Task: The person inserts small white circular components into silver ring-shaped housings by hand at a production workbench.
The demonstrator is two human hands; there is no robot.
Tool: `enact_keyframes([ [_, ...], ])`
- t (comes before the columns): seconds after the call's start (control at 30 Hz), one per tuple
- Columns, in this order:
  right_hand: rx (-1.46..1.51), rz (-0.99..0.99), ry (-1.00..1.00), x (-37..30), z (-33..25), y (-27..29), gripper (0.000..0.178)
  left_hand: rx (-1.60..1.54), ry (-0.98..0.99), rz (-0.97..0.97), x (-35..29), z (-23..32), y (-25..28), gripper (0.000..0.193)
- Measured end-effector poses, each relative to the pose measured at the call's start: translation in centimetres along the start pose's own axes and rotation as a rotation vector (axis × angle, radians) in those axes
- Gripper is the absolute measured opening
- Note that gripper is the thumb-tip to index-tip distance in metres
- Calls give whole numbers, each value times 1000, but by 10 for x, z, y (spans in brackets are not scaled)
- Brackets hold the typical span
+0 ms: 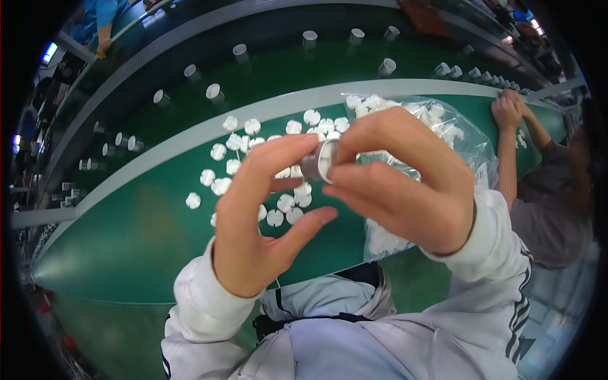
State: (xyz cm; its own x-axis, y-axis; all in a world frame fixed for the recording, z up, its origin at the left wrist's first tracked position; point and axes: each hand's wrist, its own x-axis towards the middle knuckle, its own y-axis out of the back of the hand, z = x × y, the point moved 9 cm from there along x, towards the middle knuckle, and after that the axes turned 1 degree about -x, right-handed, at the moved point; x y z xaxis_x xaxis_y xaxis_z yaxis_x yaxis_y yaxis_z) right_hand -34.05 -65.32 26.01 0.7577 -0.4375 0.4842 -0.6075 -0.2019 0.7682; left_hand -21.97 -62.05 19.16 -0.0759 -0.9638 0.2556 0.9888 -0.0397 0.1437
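Observation:
A short silvery metal cup (310, 167) is held up over the bench, its round mouth turned to the right. My left hand (256, 206) has its index finger over the cup and another finger behind or beneath it; its thumb stretches away, apart from the cup. At the mouth, my right hand (405, 180) has finger and thumb closed on a white disc (327, 158) that sits within the rim. How deep the disc sits is hidden by the fingers. Below and beyond lie many loose white notched discs (275, 218), scattered over the green bench (139, 234).
A clear plastic bag (465, 139) of white pieces lies right of my hands. Beyond the pale bench rail (158, 139), metal cups (214, 92) stand spaced along a dark green belt (272, 73). Another person's hands (508, 111) are at the right; a blue-sleeved arm (104, 28) is at far left.

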Motion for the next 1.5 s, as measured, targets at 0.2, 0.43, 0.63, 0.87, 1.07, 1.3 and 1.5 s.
enact_keyframes([
  [0.2,80,34,-14,-7,-41,19,35,-217,-97,94,-28,16,-7,51],
  [0.43,82,36,-239,-13,-47,17,25,-104,-161,79,-46,27,-17,48],
  [0.63,-135,-33,-75,-10,-76,10,21,126,-81,98,-65,28,-15,44],
  [0.87,-53,-82,188,-25,-71,-14,9,179,-74,-27,-72,28,-21,39],
  [1.07,-9,-178,286,-28,-75,-13,14,160,-55,-107,-72,24,-23,40],
  [1.3,187,-170,-67,-35,-37,6,12,96,-10,-75,-57,16,-30,44],
  [1.5,41,-83,170,-42,-39,7,17,96,-18,-76,-52,12,-31,44],
])
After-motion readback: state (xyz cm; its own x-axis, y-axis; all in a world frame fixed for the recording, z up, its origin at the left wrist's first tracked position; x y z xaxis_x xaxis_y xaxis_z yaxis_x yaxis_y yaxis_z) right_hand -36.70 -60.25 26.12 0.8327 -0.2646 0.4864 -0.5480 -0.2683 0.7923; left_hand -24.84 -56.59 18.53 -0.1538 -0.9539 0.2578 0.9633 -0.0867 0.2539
